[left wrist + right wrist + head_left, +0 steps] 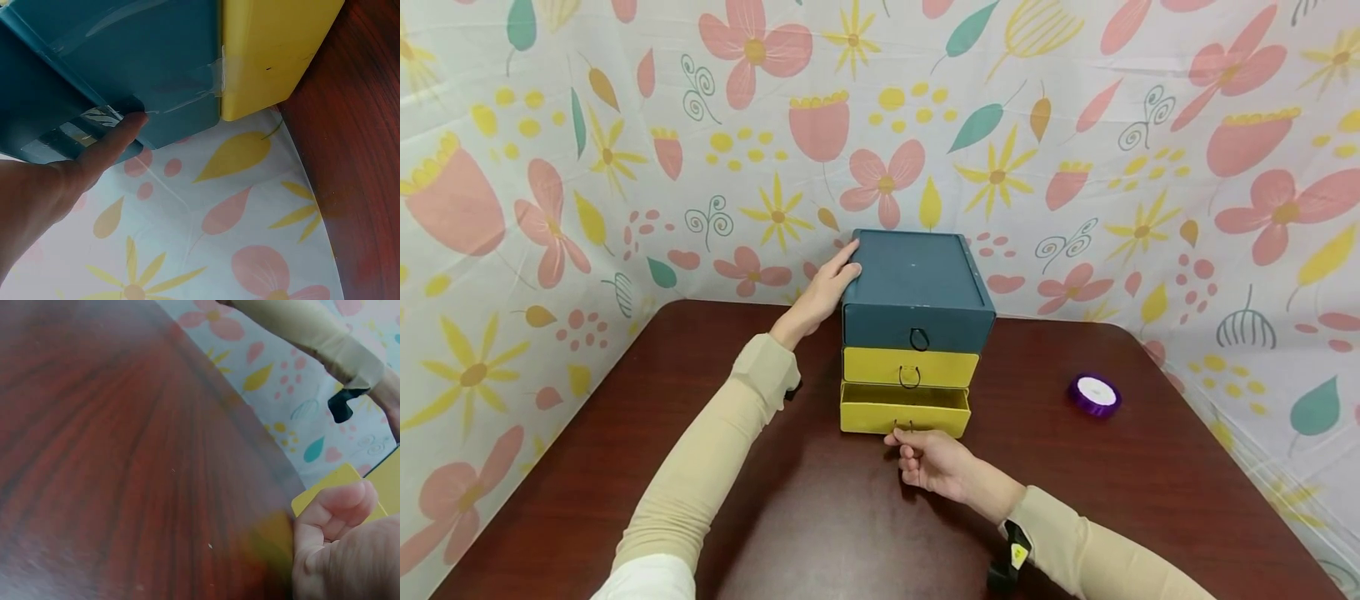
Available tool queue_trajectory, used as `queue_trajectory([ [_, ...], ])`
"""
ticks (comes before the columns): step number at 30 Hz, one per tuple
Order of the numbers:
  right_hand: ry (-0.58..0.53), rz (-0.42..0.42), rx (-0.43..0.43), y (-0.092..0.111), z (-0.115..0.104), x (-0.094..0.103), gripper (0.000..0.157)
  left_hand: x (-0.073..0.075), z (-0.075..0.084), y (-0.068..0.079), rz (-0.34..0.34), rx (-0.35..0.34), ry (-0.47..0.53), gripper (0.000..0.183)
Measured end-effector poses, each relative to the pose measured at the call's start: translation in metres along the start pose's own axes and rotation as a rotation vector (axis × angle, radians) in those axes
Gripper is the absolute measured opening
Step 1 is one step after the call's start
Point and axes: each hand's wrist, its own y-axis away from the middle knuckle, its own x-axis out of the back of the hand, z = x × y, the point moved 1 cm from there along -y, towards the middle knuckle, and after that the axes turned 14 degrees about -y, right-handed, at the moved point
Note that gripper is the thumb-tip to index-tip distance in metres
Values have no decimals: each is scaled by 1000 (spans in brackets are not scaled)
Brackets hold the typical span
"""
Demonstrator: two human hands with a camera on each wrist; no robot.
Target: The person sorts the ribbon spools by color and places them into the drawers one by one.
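- The desk (775,508) is carrying the drawer unit (917,271) at twelve o'clock.
- The unit's blue top drawer (880,327) and yellow middle drawer (872,367) are sitting shut.
- Beneath them, the yellow bottom drawer (865,418) is standing partly out; its travel is seemingly part done, with some left, though whether it is opening or closing cannot be told.
- The left hand (822,298) is resting against the unit's blue upper part at ten o'clock, fingers extended, gripping nothing.
- The right hand (936,467) is curling at six o'clock, apparently pinching the bottom drawer's loop handle (912,425).
- A purple roll (1095,393) is lying untouched, at two o'clock from the right hand.
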Motion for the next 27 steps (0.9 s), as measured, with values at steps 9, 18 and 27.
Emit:
queue_trajectory([
  [9, -3, -45, -17, 13, 8, -2, 22, 0, 1, -1, 0, 8, -3, 59],
  [18, -1, -81, -42, 27, 16, -4, 22, 1, -1, -1, -1, 4, -6, 58],
  [27, 14, -84, -62, 38, 23, -3, 22, 1, -1, -1, -2, 7, -4, 59],
])
